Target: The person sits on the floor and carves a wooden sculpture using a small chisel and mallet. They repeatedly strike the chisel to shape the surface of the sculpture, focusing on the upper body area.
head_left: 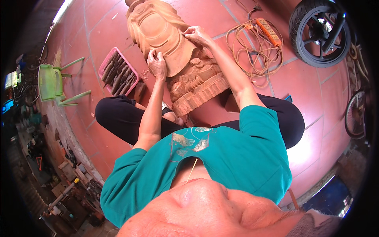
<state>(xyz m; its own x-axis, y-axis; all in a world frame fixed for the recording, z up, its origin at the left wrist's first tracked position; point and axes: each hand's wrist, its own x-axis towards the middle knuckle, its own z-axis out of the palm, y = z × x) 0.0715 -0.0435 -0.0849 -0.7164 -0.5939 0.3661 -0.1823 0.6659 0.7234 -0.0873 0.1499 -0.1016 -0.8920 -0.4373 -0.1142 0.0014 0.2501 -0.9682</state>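
A reddish-brown carved wooden statue [156, 25] lies in front of my crossed legs, with smooth robe folds on its upper part and a detailed base [197, 96] nearest me. At the left side of the robe is my left hand [156, 65], its fingers bent and drawn together against the wood. My right hand [198, 36] touches the robe's right edge, thumb and fingers pinched. Whatever either hand holds is too small or hidden to make out.
Left of the statue stands a pink basket [136, 75] of carving tools [118, 73]. A green plastic chair [51, 83] is farther left. At right lie an orange power strip [268, 32] and its coiled cord [237, 51], near a black motorcycle wheel [298, 33]. The floor [106, 23] is red tile.
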